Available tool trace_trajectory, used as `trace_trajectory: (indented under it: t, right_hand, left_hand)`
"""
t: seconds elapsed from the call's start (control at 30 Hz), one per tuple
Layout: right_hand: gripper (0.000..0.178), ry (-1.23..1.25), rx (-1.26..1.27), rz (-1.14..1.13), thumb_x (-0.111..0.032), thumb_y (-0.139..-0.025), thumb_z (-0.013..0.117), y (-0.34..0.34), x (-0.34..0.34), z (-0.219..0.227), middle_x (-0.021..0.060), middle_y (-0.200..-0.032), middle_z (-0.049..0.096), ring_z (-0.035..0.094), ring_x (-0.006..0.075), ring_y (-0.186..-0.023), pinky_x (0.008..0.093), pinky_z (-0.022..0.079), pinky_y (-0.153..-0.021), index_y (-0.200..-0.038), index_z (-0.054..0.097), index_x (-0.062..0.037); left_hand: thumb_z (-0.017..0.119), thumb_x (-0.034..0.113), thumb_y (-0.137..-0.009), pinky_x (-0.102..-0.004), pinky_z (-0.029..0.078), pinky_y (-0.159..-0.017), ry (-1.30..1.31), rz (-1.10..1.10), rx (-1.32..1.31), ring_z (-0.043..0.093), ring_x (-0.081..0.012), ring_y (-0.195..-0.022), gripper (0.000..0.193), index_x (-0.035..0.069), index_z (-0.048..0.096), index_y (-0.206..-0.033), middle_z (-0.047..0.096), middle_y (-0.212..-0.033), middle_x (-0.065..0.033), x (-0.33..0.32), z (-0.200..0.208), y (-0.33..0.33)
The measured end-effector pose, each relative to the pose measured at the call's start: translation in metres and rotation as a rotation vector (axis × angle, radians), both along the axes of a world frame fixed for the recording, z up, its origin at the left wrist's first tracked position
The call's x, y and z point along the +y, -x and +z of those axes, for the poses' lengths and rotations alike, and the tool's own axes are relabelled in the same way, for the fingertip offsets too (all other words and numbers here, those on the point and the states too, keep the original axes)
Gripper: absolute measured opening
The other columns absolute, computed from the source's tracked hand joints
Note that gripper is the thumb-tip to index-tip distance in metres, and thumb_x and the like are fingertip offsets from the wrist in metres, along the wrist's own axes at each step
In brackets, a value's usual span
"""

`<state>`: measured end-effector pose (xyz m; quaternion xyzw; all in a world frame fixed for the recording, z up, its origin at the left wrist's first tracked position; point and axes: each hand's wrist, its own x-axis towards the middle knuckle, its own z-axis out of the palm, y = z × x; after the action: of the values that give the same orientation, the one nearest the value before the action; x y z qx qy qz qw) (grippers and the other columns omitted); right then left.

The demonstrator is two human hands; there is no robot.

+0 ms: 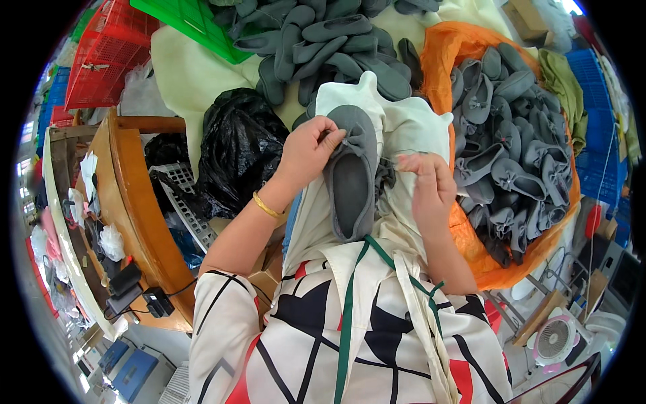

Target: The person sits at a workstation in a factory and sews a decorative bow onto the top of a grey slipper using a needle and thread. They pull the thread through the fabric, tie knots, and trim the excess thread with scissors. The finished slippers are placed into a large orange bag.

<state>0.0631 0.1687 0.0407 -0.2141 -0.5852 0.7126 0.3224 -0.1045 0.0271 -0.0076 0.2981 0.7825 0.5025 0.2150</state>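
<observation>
My left hand [306, 149] pinches this shoe [351, 192] beside its bow [357, 140] — right hand [434, 187] fingertips together, holding what, I can't tell — bow's on, some handwork seems left.

Between the hands [304, 153], the gray shoe [353, 202] takes up much of the gap; a passage shows on its right side, over pale cloth. Ahead of the right hand [431, 187], the white cloth [414, 124] gives some bare room, until the shoe pile [330, 50] blocks farther reach. Left of the hands, the bulging black bag [242, 135] obstructs; rightward, the full orange sack [441, 50] does.
</observation>
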Motion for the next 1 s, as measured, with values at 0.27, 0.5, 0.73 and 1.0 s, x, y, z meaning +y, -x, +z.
trace_trajectory:
  t: [0.27,0.5,0.73,1.0]
  right_hand:
    - [0.017,-0.919,-0.460,0.268,-0.013,-0.099,0.054,-0.122,0.047,-0.016,0.0133,-0.083,0.062,0.059,0.0239,-0.073,0.0326,0.046,-0.062,-0.092,0.062,0.0000]
    - [0.024,-0.521,-0.941,0.051,-0.017,-0.099,0.051,-0.131,0.060,0.000,0.0194,-0.077,0.062,0.062,0.0371,-0.072,0.0408,0.048,-0.066,-0.117,0.060,-0.0030]
    - [0.050,-0.769,-0.766,0.393,-0.007,-0.091,0.058,-0.053,0.034,0.010,0.0163,-0.072,0.062,0.063,0.0358,-0.066,0.0437,0.048,-0.060,-0.137,0.041,-0.0037]
    - [0.010,-0.212,-0.408,0.399,-0.010,-0.090,0.062,0.001,0.018,-0.011,0.0133,-0.071,0.064,0.065,0.0312,-0.065,0.0384,0.049,-0.058,-0.097,0.057,-0.0039]
  left_hand:
    - [0.068,0.019,-0.086,-0.0374,0.052,-0.064,0.054,-0.156,0.505,0.063,-0.0283,-0.076,0.017,0.006,0.064,-0.097,0.061,-0.089,-0.0096,0.004,0.020,-0.013]
    - [0.071,0.051,-0.081,-0.0381,0.052,-0.064,0.402,-0.169,0.615,0.064,-0.0302,-0.077,0.052,0.001,0.058,-0.083,0.060,-0.084,-0.0115,0.024,0.051,-0.029]
    - [0.069,0.042,-0.086,-0.0406,0.050,-0.063,0.386,-0.084,0.466,0.063,-0.0330,-0.071,0.041,0.002,0.060,-0.086,0.064,-0.078,-0.0138,0.033,0.037,-0.021]
    - [0.070,0.018,-0.089,-0.0229,0.042,-0.055,0.128,0.068,-0.238,0.050,-0.0047,-0.059,0.021,-0.002,0.066,-0.087,0.059,-0.067,0.0014,0.019,0.024,-0.014]
